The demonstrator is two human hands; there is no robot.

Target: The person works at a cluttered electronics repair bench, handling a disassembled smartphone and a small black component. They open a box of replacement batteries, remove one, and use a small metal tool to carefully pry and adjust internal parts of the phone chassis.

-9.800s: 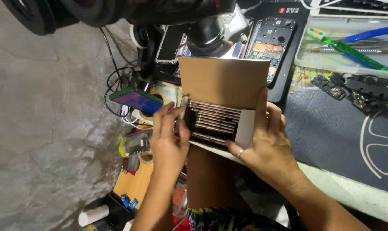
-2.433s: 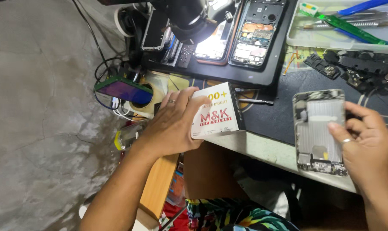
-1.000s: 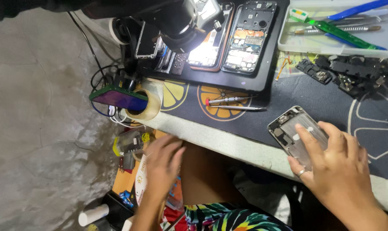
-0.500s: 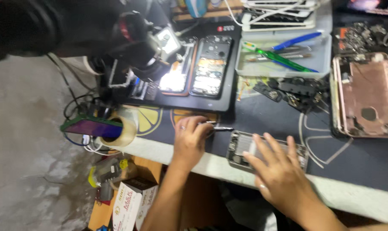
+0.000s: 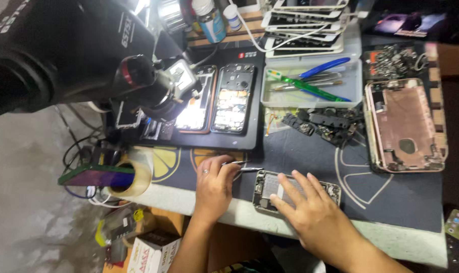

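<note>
Fingers point(image 5: 295, 186) of the right hand point(image 5: 310, 215) lie spread and flat on a phone chassis point(image 5: 270, 194), pressing it to the dark mat point(image 5: 391, 197) at the bench's near edge; the palm is open, nothing gripped. The chassis sits under that hand, its left end showing bare metal and parts. Just left of it, the left hand point(image 5: 214, 184) curls over a slim metal tool point(image 5: 244, 167), fingertips pinching its handle while the tip points toward the chassis. Beyond the hands, a black pad point(image 5: 249, 144) carries two opened phones point(image 5: 232, 98) beneath a microscope point(image 5: 153, 86). A clear tray point(image 5: 351, 81) with blue and green tools stands farther right, loose black parts point(image 5: 325, 121) before it, and a pink housing point(image 5: 404, 126) lies well apart at the right. A tape roll point(image 5: 133, 179) sits at the left corner, a white box point(image 5: 151, 253) below the bench.

Half a second ago both hands were already in these places; a second ago the left hand was down below the bench and the right was setting the chassis down.
</note>
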